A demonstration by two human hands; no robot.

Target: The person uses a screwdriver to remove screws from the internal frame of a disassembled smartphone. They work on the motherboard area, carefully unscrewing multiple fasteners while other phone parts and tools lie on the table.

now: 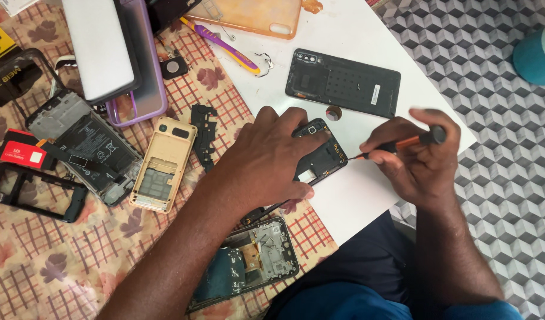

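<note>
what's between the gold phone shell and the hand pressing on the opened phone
In the head view, a black plastic frame piece lies on the patterned cloth between the gold phone shell and the left hand.

The white board [367, 35] looks smooth and matt. At eleven o'clock of the open phone [321, 155], the tablecloth [77, 255] is printed cloth. The black back cover [342, 83] at twelve is matt plastic. The screwdriver [402, 142] has a glossy orange-and-black handle.
</note>
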